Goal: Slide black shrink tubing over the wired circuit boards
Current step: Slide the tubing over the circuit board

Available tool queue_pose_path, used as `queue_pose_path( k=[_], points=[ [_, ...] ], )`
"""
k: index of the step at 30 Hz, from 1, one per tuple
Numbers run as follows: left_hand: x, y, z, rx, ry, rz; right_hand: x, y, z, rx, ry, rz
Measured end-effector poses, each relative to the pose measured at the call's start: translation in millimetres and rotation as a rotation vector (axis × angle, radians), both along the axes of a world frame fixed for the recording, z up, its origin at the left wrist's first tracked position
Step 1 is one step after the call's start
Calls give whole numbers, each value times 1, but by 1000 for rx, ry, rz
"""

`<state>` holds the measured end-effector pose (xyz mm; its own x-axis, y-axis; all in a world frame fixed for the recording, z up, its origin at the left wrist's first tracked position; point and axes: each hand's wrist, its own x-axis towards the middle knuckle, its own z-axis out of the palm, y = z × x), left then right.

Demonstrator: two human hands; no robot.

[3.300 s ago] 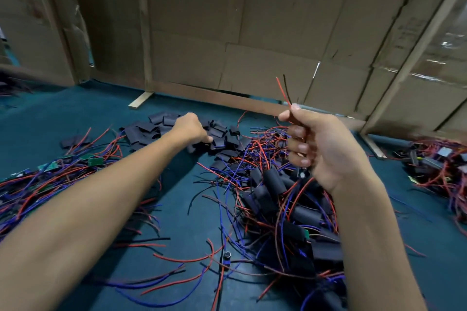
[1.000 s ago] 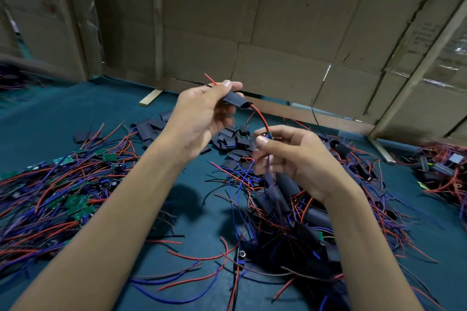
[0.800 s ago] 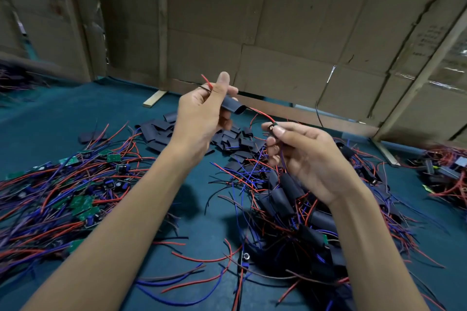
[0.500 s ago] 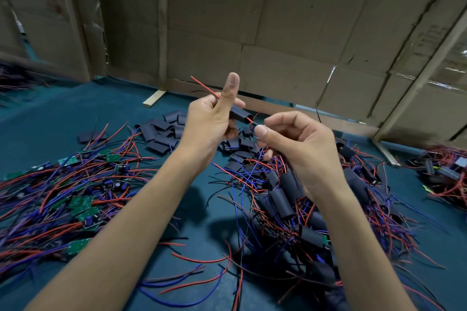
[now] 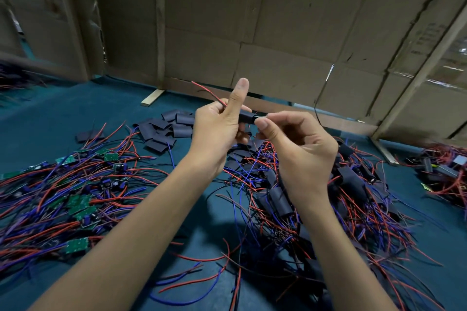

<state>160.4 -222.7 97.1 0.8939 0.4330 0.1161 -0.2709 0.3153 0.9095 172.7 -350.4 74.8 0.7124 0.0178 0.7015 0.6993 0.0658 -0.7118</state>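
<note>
Left hand [image 5: 217,129] grips black tube [image 5: 249,117], thumb up; right hand [image 5: 298,144] pinches tube's right end.

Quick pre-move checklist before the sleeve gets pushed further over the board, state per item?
1. Left hand grips the black shrink tube piece: ok.
2. Right hand pinches at the tube's right end: ok.
3. Thin red wire exits past the left hand, threaded through: ok.
4. Circuit board fully inside tube: cannot tell, hidden by fingers.
5. Spare flat black tube pieces in reach on the teal table: ok.
6. Unsleeved green circuit boards lie at left: ok.
</note>
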Motion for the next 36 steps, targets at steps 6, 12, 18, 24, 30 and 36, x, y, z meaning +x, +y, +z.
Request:
queue_pose_path(
  k=[6,12,18,24,30,36],
  points=[
    [4,-3,-4,-92,96,-108,0,-1,-1,0,19,-69],
    [7,-9,-12,-117,102,-33,0,-2,1,-120,186,-79],
    [6,-6,-14,-16,64,-61,0,-2,6,-100,285,75],
    [8,17,-10,324,179,-396,12,-43,32,-162,292,29],
    [28,77,-59,1191,287,-101,16,-126,55,-299,382,-105],
    [47,63,-113,1433,391,-155,24,-158,52,-829,569,-399]
  ],
)
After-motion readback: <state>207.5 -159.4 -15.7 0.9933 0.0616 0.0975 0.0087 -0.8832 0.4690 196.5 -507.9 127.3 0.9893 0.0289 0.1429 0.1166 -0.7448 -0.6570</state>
